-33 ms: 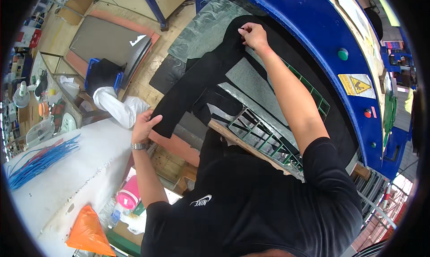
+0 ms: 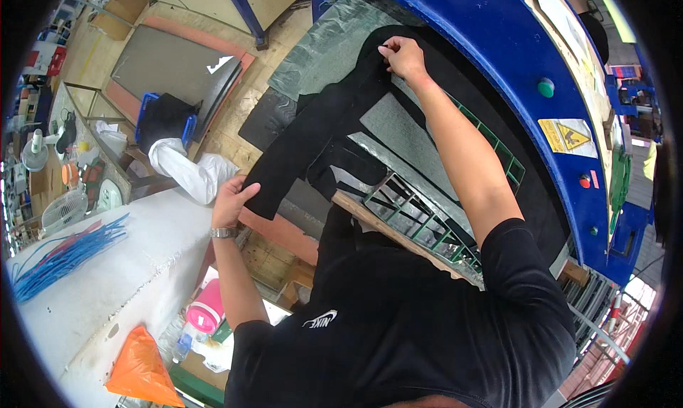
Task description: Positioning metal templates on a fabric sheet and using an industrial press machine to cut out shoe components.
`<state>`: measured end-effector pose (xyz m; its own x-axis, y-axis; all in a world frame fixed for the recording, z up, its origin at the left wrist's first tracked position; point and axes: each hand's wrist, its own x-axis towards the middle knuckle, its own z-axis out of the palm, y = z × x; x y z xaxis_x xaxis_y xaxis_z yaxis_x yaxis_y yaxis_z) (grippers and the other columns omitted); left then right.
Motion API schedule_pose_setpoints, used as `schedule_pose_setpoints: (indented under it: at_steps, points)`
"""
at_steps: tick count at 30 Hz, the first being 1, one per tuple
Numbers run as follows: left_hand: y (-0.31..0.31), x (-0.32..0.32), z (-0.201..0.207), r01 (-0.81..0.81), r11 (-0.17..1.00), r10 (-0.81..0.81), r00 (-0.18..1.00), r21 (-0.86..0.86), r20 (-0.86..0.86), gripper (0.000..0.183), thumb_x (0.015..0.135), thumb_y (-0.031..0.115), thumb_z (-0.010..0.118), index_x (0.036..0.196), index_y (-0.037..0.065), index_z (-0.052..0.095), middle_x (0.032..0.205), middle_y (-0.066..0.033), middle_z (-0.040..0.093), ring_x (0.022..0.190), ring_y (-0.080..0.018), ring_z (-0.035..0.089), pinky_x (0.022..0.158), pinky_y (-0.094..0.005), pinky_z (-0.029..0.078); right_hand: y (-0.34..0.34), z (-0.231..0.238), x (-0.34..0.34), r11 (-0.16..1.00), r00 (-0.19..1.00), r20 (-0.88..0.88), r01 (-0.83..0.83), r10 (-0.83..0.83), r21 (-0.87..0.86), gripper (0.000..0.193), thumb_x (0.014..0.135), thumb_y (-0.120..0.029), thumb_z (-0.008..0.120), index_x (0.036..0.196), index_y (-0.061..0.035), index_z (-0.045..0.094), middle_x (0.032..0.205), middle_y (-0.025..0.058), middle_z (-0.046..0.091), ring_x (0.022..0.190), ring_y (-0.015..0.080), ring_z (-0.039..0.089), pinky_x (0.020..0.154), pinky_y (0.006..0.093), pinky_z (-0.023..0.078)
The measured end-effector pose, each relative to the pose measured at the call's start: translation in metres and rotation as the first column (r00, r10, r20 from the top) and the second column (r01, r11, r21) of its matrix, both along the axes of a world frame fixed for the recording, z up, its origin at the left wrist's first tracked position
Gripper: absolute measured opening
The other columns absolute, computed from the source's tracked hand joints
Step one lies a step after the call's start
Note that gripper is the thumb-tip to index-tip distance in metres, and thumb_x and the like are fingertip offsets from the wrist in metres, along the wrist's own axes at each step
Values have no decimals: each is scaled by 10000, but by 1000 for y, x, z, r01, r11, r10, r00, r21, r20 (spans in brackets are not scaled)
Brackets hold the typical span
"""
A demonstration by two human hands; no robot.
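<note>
- Gripping a long piece of black sheet material [image 2: 288,155] by its lower-left end in the left hand [image 2: 231,200], nearly closed, thumb on top and fingers curled under.
- Pinching the same piece near its far edge with the right hand [image 2: 402,58], thumb and fingertips drawn together.
- Holding it slantwise between both hands, beside a blue machine [image 2: 491,52] bearing a yellow warning label [image 2: 567,135].
- Nearer the body: a green metal frame [image 2: 377,186] and a wooden strip [image 2: 391,232].
- To the left: blue strands [image 2: 67,258] on a white worktop [image 2: 142,255].
- Near the left forearm: a pink container [image 2: 205,307].
</note>
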<state>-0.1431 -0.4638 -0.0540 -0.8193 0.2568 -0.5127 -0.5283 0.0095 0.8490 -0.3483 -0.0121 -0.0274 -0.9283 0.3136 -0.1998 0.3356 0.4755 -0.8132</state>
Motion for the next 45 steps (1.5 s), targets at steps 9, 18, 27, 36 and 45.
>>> schedule_pose_setpoints:
  at_steps: [9,18,27,36,45]
  points:
    - [15,8,-43,230,799,-187,973,-556,134,445,854,315,800,1145,0,685,1047,-84,722,986,-172,675,871,-340,537,6,-9,10,810,976,-46,-151,214,567,262,847,-209,723,1051,-47,686,1038,188,700,1026,395,644,866,486,516]
    - [34,-9,1,-162,923,64,959,-350,-275,433,935,270,704,1265,1,624,1209,-154,692,1130,-252,663,973,-357,521,-13,1,-14,848,982,151,-174,112,501,252,793,-158,818,962,-37,675,999,190,715,998,367,686,856,435,543]
    - [89,-15,69,-119,944,-40,885,-308,-463,491,920,274,727,1327,38,587,1286,-124,645,1188,-216,618,1010,-354,491,-26,41,10,839,823,-296,-341,484,424,148,847,-57,721,899,11,600,845,209,676,854,377,683,734,424,516]
    - [148,24,168,-351,892,-26,590,-285,-807,879,756,314,870,1460,14,438,1389,-146,564,1312,-257,517,1116,-372,395,-89,275,166,380,6,-575,-756,818,532,164,864,-29,675,988,-33,568,826,192,644,800,415,631,664,450,491]
    - [193,162,178,-370,914,135,661,-164,-739,303,860,190,814,1098,29,717,952,16,712,891,-44,606,797,-265,523,-75,375,280,177,-356,-655,-778,666,603,202,870,-58,702,1047,13,634,857,146,716,751,258,722,654,346,551]
